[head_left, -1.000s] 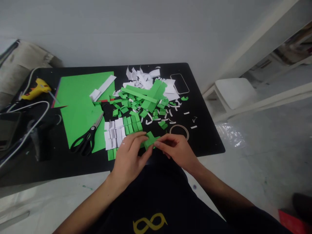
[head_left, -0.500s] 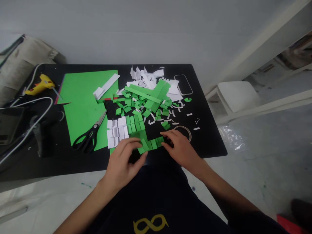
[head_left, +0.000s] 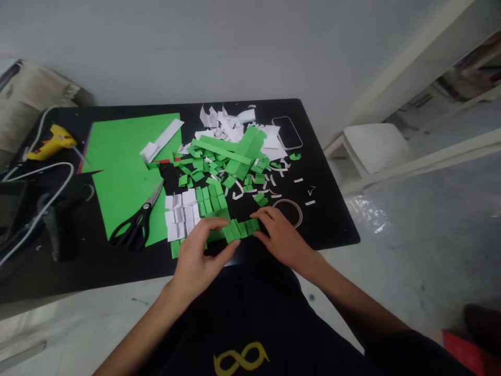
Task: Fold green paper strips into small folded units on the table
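Between my two hands is a pleated green paper strip (head_left: 242,228), its folds standing in a row. My left hand (head_left: 199,256) grips the strip's left end between thumb and fingers. At the right end, my right hand (head_left: 287,240) pinches it between thumb and fingertips. Just beyond my left hand lie pleated white paper pieces (head_left: 180,214) side by side with pleated green paper pieces (head_left: 211,200). Part of this group is hidden behind my left hand.
Black-handled scissors (head_left: 136,222) lie on a green sheet (head_left: 129,141) at left, with a yellow glue gun (head_left: 52,143) beyond. Green scraps (head_left: 203,167) and white scraps (head_left: 230,125) pile up mid-table. A tape ring (head_left: 300,214) and a phone-shaped outline (head_left: 299,137) lie right.
The green flap that rose from the strip's left end now lies folded down among the other pleats. Both hands keep hold of the strip. The view has shifted slightly.
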Available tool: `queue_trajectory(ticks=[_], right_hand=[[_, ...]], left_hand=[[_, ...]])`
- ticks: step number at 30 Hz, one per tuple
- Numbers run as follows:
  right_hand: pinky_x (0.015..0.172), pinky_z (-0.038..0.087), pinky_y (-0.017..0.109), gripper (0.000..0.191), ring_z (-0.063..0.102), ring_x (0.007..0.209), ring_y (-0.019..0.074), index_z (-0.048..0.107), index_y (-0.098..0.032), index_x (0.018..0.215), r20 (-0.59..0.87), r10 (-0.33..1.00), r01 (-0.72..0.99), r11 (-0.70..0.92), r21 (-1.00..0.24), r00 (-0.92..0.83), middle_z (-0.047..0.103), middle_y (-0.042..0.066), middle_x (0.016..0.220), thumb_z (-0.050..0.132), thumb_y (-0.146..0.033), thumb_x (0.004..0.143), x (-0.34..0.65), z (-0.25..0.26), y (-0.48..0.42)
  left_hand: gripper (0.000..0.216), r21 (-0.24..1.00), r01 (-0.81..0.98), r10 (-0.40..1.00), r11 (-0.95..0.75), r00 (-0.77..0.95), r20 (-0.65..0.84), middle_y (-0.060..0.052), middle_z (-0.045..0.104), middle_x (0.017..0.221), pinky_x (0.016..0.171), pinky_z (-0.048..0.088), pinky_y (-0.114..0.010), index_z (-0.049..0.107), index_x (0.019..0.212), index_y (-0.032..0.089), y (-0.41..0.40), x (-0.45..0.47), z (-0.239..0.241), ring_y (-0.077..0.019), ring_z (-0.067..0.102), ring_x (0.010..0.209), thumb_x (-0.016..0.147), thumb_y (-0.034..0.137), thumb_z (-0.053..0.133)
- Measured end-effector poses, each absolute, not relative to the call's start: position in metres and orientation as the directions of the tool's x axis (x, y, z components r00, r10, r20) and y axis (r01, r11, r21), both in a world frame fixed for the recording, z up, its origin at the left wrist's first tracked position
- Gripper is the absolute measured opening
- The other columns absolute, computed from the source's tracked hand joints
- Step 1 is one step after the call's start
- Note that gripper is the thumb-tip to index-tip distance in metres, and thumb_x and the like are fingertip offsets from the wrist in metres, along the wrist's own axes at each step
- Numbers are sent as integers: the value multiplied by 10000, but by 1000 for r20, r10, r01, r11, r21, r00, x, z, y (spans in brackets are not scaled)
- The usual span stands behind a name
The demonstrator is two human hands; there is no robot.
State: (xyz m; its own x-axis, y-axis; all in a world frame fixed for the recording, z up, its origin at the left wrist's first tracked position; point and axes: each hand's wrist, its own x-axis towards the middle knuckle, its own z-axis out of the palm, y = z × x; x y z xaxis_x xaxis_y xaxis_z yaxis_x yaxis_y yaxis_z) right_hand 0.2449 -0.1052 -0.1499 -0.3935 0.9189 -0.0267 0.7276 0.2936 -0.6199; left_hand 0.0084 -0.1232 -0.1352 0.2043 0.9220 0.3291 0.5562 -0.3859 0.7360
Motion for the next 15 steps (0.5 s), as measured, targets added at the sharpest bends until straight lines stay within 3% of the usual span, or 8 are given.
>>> queue_trajectory(ticks=[7, 11, 15], right_hand=[[1080, 572, 568, 309, 642, 1213, 341, 660, -169, 1230, -120, 911, 758, 250, -602, -396, 603, 157, 1256, 744, -100, 941, 245, -145, -100], [1021, 567, 521, 293, 640, 1164, 319, 604, -196, 1133, -145, 904, 754, 237, -612, -401, 632, 132, 1205, 741, -59, 914, 243, -137, -98], [939, 558, 460, 302, 684, 1039, 273, 548, -225, 1065, -166, 906, 686, 164, -709, -388, 692, 82, 1094, 685, -8, 905, 242, -133, -98]], left_hand=[[274, 784, 490, 924, -381, 232, 304, -77, 757, 1132, 901, 635, -390, 639, 1177, 230, -122, 12, -141, -228, 752, 1060, 949, 281, 783], [246, 873, 385, 950, -299, 211, 231, -71, 744, 1140, 948, 639, -390, 653, 1160, 242, -124, 17, -145, -224, 748, 1100, 947, 260, 773], [237, 922, 294, 959, -252, 201, 198, -66, 731, 1142, 956, 647, -363, 656, 1153, 244, -128, 22, -149, -211, 744, 1106, 945, 220, 768]])
